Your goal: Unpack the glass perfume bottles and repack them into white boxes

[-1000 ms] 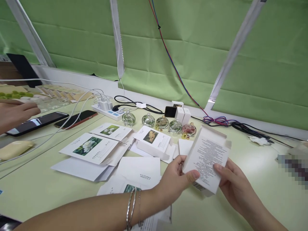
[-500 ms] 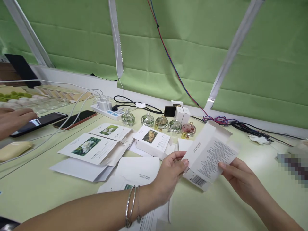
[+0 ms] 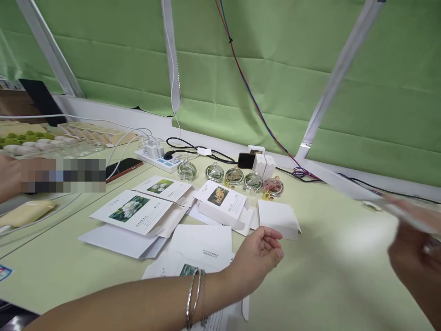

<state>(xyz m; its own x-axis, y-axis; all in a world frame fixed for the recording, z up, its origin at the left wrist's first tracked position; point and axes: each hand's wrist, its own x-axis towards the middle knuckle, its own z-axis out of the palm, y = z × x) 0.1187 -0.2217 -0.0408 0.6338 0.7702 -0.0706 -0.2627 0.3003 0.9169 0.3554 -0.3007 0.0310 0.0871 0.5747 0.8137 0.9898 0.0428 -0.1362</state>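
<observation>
The right hand is blurred, but it seems to pinch a white carton between thumb and fingers, over the right side of the bench. The carton shows almost edge-on, slanting toward the back edge, so I can't tell how far it is folded. The left hand holds nothing; its thumb and curled fingers stand apart, just beside a blank white card. Its forearm lies above loose printed sheets toward the front edge, and round glass bottles stand in a row nearer the back edge.

I'd grip that carton lightly by its rim, since thin card probably creases if squeezed. I'd steady long panels with the second hand and lift the bracelets clear of the sheets.
</observation>
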